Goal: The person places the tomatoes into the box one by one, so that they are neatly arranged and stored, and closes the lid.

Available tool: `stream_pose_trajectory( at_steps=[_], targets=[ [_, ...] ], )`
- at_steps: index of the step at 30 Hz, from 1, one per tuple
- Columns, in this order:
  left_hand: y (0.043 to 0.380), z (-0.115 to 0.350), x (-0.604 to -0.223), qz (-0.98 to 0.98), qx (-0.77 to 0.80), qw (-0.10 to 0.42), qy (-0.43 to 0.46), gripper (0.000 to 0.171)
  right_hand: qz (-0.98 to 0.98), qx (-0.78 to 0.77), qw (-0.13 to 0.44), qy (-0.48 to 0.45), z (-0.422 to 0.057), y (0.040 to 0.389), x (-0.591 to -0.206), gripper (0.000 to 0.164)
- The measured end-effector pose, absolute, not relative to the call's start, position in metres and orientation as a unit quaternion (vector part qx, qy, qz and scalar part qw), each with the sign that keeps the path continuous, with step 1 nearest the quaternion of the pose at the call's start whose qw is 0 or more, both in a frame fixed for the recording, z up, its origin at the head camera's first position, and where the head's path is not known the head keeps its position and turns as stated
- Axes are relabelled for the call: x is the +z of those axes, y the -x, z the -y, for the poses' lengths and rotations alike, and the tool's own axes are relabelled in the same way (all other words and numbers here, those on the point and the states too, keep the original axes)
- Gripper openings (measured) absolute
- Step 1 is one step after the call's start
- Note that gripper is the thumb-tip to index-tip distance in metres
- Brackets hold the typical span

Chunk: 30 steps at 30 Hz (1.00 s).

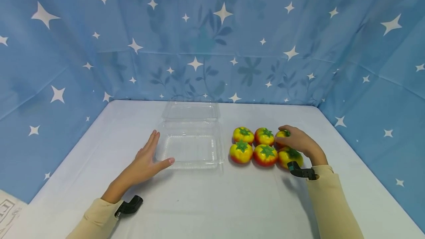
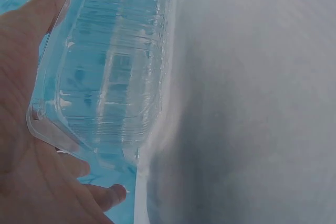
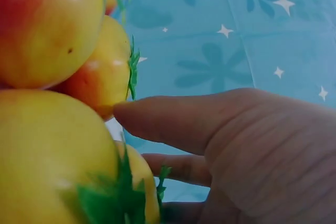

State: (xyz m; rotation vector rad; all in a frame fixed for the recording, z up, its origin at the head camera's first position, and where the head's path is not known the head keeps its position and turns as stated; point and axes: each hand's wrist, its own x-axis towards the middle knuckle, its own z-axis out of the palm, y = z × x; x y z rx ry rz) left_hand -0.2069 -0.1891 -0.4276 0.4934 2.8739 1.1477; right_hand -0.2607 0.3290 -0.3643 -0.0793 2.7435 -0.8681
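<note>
Six yellow-red fruits (image 1: pixel 265 155) with green leafy tops sit in two rows of three on the worktop (image 1: pixel 206 198), right of the clear container (image 1: pixel 218 146), as the head view shows. The far-row end fruit (image 1: pixel 281 134), well apart from the container, lies just beneath the right hand (image 1: pixel 297 140), whose grip bends about it, thumb on the container's side. It looks round, with no clear long axis; the container's long side runs left to right. The right hand is much nearer this fruit; the left hand (image 1: pixel 146 163) is at the container's left side, its grip spread, thumb well away from the fingers. No fruit shows inside the container, and the clear lid (image 1: pixel 190 111) lies open beyond it.

The left wrist view shows that thumb and those fingers apart about the container's corner; whether they touch cannot be told.

The right wrist view puts the thumb between the end fruit and the middle far fruit (image 3: pixel 100 66); whether the grip presses on anything cannot be told.
</note>
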Motion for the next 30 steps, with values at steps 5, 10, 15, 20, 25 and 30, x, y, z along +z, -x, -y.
stream_pose_trajectory(
  at_steps=[5, 10, 15, 20, 25, 30],
  targets=[
    [0.207, 0.189, -0.428, -0.912, 0.379, 0.005, -0.158, 0.116, -0.940, -0.317, 0.122, 0.011, -0.337, 0.262, -0.370, 0.071],
    [0.207, 0.189, -0.428, -0.909, 0.386, 0.007, -0.158, 0.116, -0.930, -0.356, 0.093, -0.001, -0.345, 0.262, -0.371, 0.069],
    [0.208, 0.188, -0.428, -0.908, 0.389, 0.009, -0.157, 0.116, -0.917, -0.398, 0.037, 0.012, -0.347, 0.259, -0.365, 0.069],
    [0.209, 0.190, -0.428, -0.909, 0.388, 0.009, -0.155, 0.116, -0.902, -0.430, 0.005, 0.030, -0.340, 0.257, -0.353, 0.073],
    [0.209, 0.192, -0.429, -0.907, 0.389, 0.006, -0.158, 0.115, -0.891, -0.453, -0.003, 0.037, -0.328, 0.257, -0.343, 0.080],
    [0.209, 0.192, -0.429, -0.908, 0.385, 0.008, -0.162, 0.116, -0.879, -0.475, -0.008, 0.049, -0.311, 0.256, -0.334, 0.079]
  ],
)
